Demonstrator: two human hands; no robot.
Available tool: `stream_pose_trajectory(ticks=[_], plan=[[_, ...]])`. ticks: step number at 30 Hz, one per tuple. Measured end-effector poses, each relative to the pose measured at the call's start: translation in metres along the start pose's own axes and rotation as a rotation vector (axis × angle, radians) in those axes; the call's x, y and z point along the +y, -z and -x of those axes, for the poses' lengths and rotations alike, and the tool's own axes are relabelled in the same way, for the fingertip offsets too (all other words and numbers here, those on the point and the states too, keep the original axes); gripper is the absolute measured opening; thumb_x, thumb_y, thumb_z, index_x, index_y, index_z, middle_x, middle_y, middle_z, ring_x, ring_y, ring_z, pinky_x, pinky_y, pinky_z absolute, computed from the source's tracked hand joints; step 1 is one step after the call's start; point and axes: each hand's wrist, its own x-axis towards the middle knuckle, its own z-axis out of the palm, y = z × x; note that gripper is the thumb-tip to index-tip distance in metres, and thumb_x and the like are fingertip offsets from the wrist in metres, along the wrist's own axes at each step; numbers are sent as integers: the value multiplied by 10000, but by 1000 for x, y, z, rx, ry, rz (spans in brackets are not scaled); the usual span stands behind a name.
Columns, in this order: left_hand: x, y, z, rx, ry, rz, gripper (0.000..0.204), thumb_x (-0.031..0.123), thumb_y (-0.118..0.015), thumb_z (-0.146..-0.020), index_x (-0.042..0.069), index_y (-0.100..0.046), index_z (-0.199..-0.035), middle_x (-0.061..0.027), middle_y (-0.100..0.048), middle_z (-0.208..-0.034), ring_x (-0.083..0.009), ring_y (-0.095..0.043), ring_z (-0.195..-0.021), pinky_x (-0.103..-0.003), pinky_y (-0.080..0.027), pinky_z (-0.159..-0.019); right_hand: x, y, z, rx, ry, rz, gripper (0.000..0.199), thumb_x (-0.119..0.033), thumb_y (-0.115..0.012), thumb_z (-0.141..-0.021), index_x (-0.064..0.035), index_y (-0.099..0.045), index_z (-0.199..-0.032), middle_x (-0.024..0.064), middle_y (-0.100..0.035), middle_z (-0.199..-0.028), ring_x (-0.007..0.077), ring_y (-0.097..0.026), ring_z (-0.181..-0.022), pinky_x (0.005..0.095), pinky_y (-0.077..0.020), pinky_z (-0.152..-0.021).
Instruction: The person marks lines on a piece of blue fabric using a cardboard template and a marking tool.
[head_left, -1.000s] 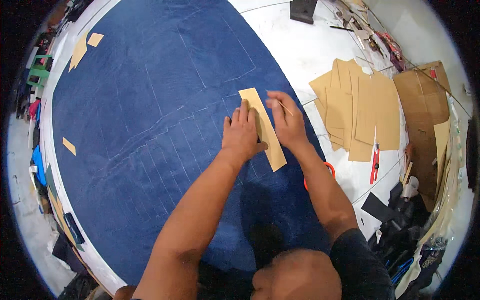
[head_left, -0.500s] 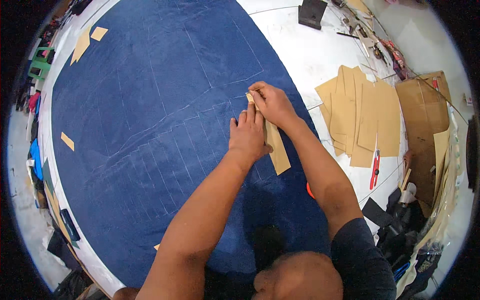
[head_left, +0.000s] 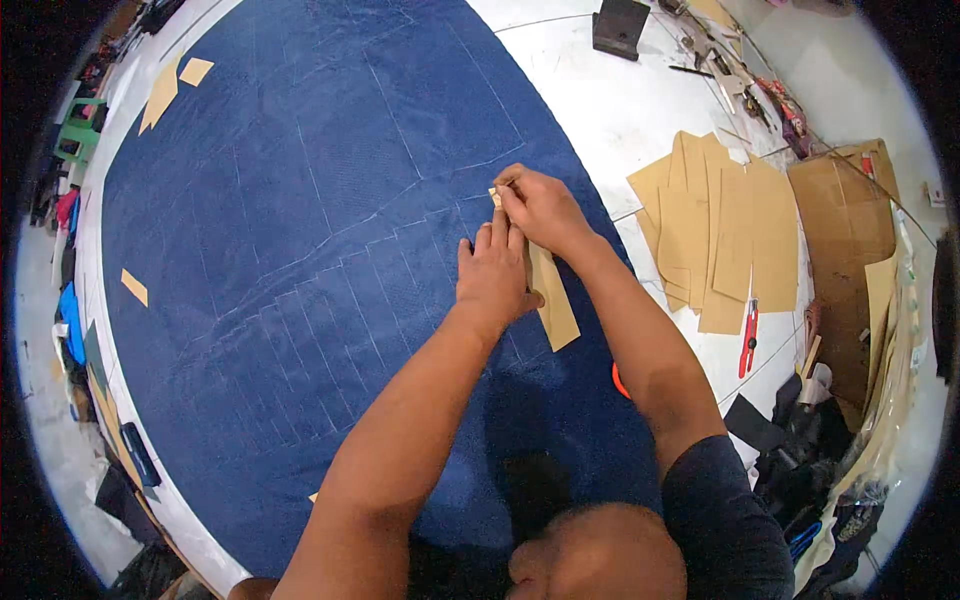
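Dark blue fabric (head_left: 310,130) lies spread out, marked with thin pale lines in stepped, panel-like outlines. A narrow tan cardboard strip (head_left: 558,318) rests on it near its right side. My left hand (head_left: 493,270) lies on the strip and the fabric beside it, fingers stretched forward and thumb across the strip. At the strip's far end, my right hand (head_left: 545,212) is closed in a pinch, its fingertips by the strip's edge. Whatever the pinch holds is too small or hidden to make out. The lower part of the right hand covers some of the strip.
A pile of tan cardboard pieces (head_left: 680,220) lies on the white surface at right, with a red-handled cutting tool (head_left: 749,340) on it. Orange-red handle (head_left: 620,380) shows beside my right forearm. Small cardboard pieces (head_left: 135,287) dot the fabric's left. A cardboard box (head_left: 845,210) stands far right.
Almost nothing differs. My right fingertips have shifted very slightly at the strip's far end; my left hand stays on the strip.
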Motion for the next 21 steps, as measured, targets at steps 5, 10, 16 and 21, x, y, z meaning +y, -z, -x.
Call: stream_pose_trajectory(ticks=[5, 10, 16, 21], plan=[[4, 2, -2, -8, 10, 4, 1211, 458, -931, -587, 46, -260, -1507, -197, -259, -1588, -392, -375, -1397, -564, -358, -1127, 5, 0, -3, 32, -73, -43, 205, -198, -576, -968, -40, -650, -1076, 171, -717, -955, 338, -706, -886, 402, -551, -787], [4, 2, -5, -25, 12, -42, 1228, 458, -932, -584, 38, -252, -1516, -180, -264, -1576, -388, -397, -1374, -566, -372, -1117, 2, 3, -5, -6, -94, -19, 203, -202, -582, -964, -38, -649, -1064, 179, -713, -956, 344, -703, -893, 401, -548, -786], [7, 4, -5, -49, 23, -57, 1238, 456, -932, -581, 28, -254, -1524, -177, -267, -1572, -382, -407, -1359, -574, -396, -1093, 11, 13, 0, 38, -99, 17, 204, -207, -582, -966, -35, -646, -1054, 184, -711, -944, 351, -702, -890, 407, -548, -783], [10, 11, -5, -82, 32, -83, 1230, 460, -906, -631, 13, -212, -1543, -161, -224, -1608, -307, -388, -1388, -567, -397, -1100, 5, 6, -6, 26, -121, -47, 207, -221, -579, -968, -45, -648, -1054, 179, -717, -957, 346, -705, -895, 405, -549, -779]])
